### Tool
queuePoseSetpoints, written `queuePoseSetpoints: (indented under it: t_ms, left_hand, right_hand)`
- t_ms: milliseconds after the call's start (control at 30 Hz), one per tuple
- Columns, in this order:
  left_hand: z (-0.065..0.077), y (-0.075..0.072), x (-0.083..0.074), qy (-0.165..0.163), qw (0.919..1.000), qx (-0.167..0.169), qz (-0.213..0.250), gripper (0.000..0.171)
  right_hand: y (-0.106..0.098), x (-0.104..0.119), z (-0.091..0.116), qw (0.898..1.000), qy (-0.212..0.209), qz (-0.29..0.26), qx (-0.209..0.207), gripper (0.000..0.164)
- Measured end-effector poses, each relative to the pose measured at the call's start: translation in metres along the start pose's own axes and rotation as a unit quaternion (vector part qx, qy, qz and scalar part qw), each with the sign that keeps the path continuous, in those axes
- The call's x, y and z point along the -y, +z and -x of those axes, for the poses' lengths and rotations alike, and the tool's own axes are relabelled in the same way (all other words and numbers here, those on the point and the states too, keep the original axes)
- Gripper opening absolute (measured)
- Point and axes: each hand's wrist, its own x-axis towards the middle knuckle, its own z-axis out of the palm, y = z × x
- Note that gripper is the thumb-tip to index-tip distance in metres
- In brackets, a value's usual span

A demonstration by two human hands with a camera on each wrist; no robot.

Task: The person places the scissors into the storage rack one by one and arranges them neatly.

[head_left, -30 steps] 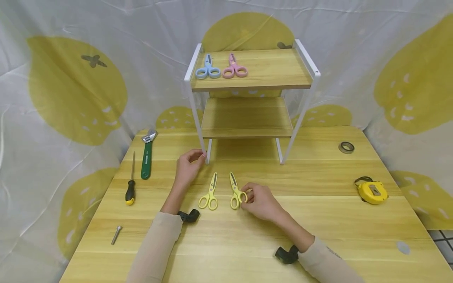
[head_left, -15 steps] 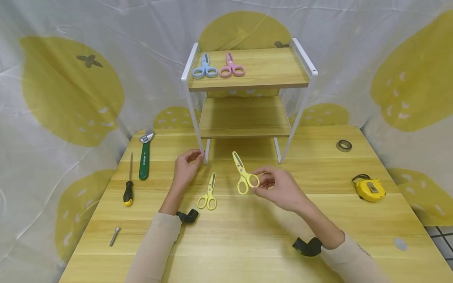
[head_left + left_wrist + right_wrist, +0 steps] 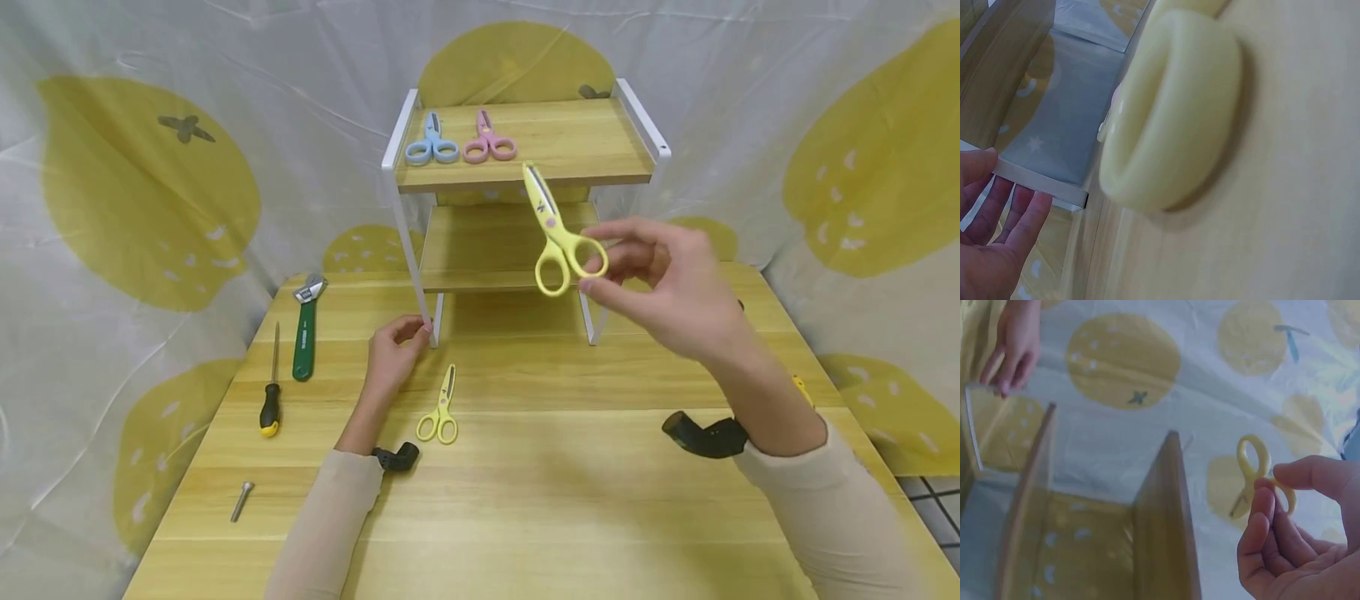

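Observation:
In the head view, my right hand pinches yellow scissors by one handle ring, between thumb and fingers. Their blades point up and overlap the front edge of the shelf's top board. My left hand holds the white shelf leg low down, thumb on one side and fingers on the other in the left wrist view. A second pair of yellow scissors lies on the table near that hand. Blue scissors and pink scissors lie side by side at the top board's left.
A lower board spans the shelf beneath the top one. Leftward on the table lie a green-handled adjustable wrench, a screwdriver and a bolt. A yellow tape measure is mostly hidden behind my right forearm.
My right hand has picked the right-hand yellow scissors off the table and raised them up to the height of the top board. The left hand has stayed at the shelf leg.

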Motion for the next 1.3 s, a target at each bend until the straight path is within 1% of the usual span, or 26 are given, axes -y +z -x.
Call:
queuePoseSetpoints:
  t_ms: [67, 133, 233, 333, 467, 633, 833, 1067, 1133, 1300]
  left_hand:
    - [-0.001, -0.001, 0.000, 0.000, 1.0000, 0.000, -0.001, 0.033]
    - [-0.002, -0.001, 0.000, 0.000, 1.0000, 0.000, -0.002, 0.033]
    - [-0.002, -0.002, 0.000, 0.000, 1.0000, 0.000, -0.003, 0.033]
    - [-0.001, -0.002, 0.001, -0.001, 1.0000, -0.003, -0.004, 0.032]
    - [0.000, -0.002, 0.003, -0.013, 0.9999, 0.003, -0.003, 0.032]
    - [0.000, -0.003, 0.005, -0.021, 0.9997, 0.008, 0.006, 0.035]
    - [0.001, -0.002, 0.003, -0.016, 0.9998, 0.009, 0.008, 0.034]
    - [0.001, 0.000, 0.000, -0.002, 1.0000, 0.003, -0.007, 0.031]
    - [0.000, 0.000, 0.000, -0.001, 1.0000, 0.003, -0.008, 0.032]
    - [0.000, -0.002, 0.000, -0.010, 0.9999, 0.004, -0.002, 0.031]
  right_hand:
    - [-0.009, 0.006, -0.016, 1.000, -0.003, -0.005, -0.020, 0.039]
    - [-0.016, 0.010, -0.033, 0.999, 0.006, -0.011, -0.035, 0.039]
    - [-0.027, 0.013, -0.058, 0.998, 0.039, 0.005, -0.050, 0.042]
    - [-0.033, 0.013, -0.082, 0.995, 0.074, 0.025, -0.058, 0.047]
    - [-0.035, 0.011, -0.106, 0.992, 0.116, 0.037, -0.046, 0.051]
    - [-0.030, 0.009, -0.128, 0.988, 0.142, 0.057, -0.019, 0.052]
    - [-0.025, 0.006, -0.148, 0.985, 0.158, 0.065, -0.017, 0.054]
    - [-0.023, 0.002, -0.158, 0.979, 0.174, 0.106, -0.002, 0.056]
    - [-0.023, 0.001, -0.159, 0.975, 0.175, 0.133, 0.008, 0.057]
    - [-0.023, -0.001, -0.160, 0.965, 0.154, 0.209, 0.033, 0.058]
